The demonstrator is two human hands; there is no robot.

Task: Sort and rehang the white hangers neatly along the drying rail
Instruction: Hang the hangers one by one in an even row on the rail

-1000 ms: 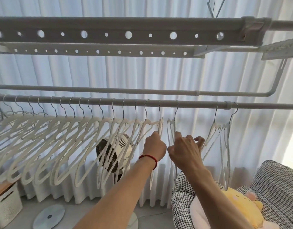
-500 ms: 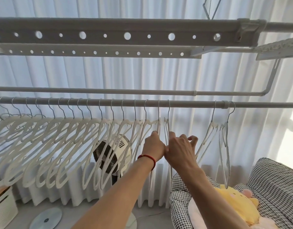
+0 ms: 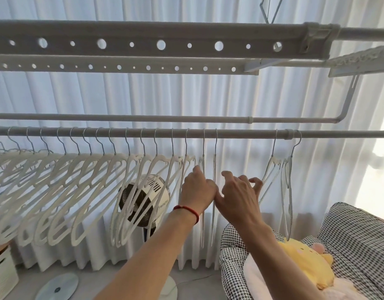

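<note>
while the left hand grips one hanger, the right hand pinches its neighbour.

- A grey drying rail is running across the window, carrying a long row of white hangers by their wire hooks, all leaning the same way.
- Two more hangers are hanging edge-on at the right end of that row.
- A separate pair of hangers is hanging further right, well apart, one on each side of the rail's joint collar.
</note>
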